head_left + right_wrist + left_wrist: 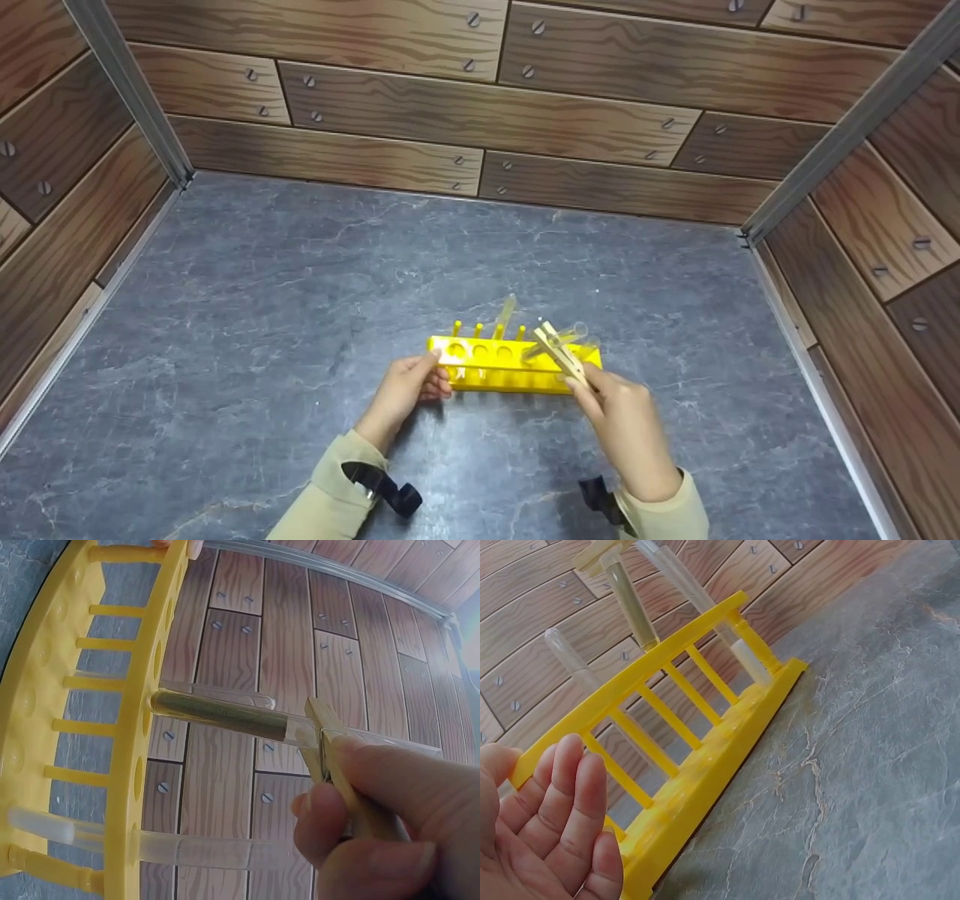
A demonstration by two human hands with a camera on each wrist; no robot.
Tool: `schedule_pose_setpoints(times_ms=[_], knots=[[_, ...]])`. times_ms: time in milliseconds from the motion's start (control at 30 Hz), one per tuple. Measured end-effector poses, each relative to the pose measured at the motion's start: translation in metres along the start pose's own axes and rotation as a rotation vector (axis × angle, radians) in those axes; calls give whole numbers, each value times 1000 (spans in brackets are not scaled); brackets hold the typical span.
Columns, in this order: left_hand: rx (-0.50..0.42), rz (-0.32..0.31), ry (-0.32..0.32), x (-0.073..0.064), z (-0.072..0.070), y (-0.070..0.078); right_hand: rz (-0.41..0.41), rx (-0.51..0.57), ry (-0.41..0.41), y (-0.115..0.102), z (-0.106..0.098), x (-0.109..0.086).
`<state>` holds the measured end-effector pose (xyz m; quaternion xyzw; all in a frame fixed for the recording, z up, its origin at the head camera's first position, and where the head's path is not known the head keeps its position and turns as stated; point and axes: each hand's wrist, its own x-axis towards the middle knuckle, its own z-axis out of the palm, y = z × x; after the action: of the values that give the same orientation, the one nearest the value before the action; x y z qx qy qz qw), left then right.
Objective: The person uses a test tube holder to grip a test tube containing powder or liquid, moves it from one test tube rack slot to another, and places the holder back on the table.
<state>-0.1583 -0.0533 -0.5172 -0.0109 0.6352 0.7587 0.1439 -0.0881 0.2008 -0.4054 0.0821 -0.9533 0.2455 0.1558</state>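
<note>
My left hand (403, 386) grips the left end of a yellow test tube rack (517, 380), thumb at its top plate. My right hand (628, 420) holds a wooden test tube clamp (559, 354) over the rack's right half. Its jaws are around the upper part of a glass tube with yellowish liquid (217, 714). In the right wrist view that tube's rounded bottom is right at a hole of the top plate. A tube with white contents (748, 660) stands in the end hole on the right. Another clear tube (568, 656) leans in the rack, nearer the left hand.
The rack stands on a grey marbled tabletop (300, 300). Wood-patterned panels (390, 97) wall it in at the back and both sides, with metal strips (825, 124) at the corners. Black straps (382, 487) sit on the wrists.
</note>
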Motion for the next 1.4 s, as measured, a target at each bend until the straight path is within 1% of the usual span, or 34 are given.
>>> schedule_pose_setpoints(times_ms=[233,500,733,933,1167,1333,1400], knots=[[-4,-1,2,1,0,-1,-4,0,8,2,1,0],[1,-6,5,0,0,0,17,-9,-21,3,3,2],[-6,21,-5,2,-1,-1,21,10,-43,3,4,2],[-3,28,-18,1,-1,-1,31,1,-64,3,6,3],[5,10,-10,1,-1,0,40,-2,-82,5,7,4],[2,3,-22,0,-1,2,37,-5,-86,6,9,5],[0,2,-28,-5,0,10,36,-6,-86,6,10,5]])
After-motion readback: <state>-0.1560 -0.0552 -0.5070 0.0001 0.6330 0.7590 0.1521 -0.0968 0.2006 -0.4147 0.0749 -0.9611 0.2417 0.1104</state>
